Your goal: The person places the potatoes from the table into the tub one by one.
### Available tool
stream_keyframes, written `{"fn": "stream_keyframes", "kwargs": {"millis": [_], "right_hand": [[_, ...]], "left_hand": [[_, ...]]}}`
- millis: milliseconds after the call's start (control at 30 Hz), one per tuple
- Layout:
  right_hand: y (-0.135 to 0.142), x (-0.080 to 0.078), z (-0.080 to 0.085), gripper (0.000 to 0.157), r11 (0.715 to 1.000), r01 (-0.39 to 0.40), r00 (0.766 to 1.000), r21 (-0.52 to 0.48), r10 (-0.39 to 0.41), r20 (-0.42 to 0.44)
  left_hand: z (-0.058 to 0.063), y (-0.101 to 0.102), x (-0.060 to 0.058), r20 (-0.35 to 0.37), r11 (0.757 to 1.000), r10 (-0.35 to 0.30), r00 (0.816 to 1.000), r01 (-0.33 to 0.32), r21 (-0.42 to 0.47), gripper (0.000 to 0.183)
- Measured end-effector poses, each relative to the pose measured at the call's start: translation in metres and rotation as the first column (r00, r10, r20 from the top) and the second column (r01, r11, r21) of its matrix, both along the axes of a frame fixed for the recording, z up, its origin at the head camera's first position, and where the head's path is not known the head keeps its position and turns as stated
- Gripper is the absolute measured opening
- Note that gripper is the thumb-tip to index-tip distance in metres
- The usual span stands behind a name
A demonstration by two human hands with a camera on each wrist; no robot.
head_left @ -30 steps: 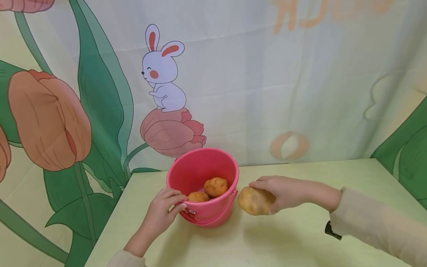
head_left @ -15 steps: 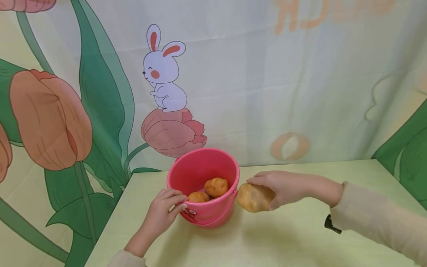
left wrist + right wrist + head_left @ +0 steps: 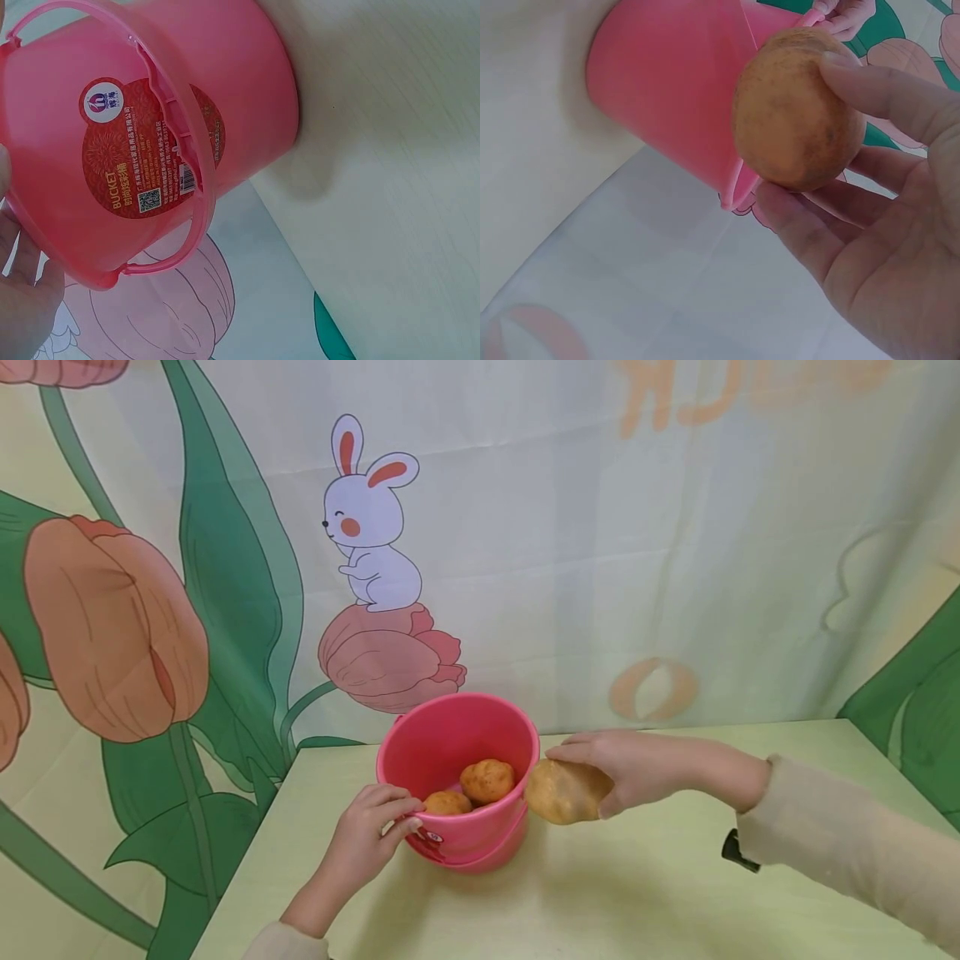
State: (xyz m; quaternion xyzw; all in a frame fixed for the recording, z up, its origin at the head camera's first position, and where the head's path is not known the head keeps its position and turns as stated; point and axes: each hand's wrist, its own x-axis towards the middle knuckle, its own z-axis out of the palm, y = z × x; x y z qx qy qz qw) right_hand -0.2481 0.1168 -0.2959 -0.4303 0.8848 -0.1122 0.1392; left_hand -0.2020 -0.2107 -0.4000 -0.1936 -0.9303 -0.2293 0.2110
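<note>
A pink plastic bucket (image 3: 480,839) stands on the table, its handle hanging down the front side. Inside it lie two potatoes, one farther back (image 3: 487,781) and a second (image 3: 447,802) partly hidden by the near rim. My left hand (image 3: 372,822) pinches the rim at the near left, thumb outside. In my right hand (image 3: 637,768) is a large potato (image 3: 564,792), gripped between thumb and fingers and raised beside the bucket's right rim. The right wrist view shows this potato (image 3: 795,112) overlapping the bucket's mouth. A red label (image 3: 135,150) marks the bucket's side.
The pale table (image 3: 637,893) extends to the right and front of the bucket. Behind it hangs a curtain (image 3: 570,568) printed with a rabbit and tulips. A small black piece (image 3: 740,850) shows under the right sleeve (image 3: 832,847).
My right hand has risen and moved left with the potato, bringing it up to the bucket's right rim. The left hand keeps its hold on the rim.
</note>
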Motion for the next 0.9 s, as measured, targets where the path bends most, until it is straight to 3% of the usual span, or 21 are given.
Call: {"fn": "stream_keyframes", "kwargs": {"millis": [333,900], "right_hand": [[-0.013,-0.008,0.009,0.069,0.998,-0.047,0.999,-0.035,0.046,-0.025],[-0.028,-0.018,0.020,0.068,0.999,-0.034,0.999,-0.038,0.034,-0.011]], "left_hand": [[0.000,0.000,0.001,0.018,1.000,0.014,1.000,-0.014,0.003,0.021],[-0.002,-0.002,-0.001,-0.017,1.000,-0.015,1.000,0.015,0.000,0.022]]}}
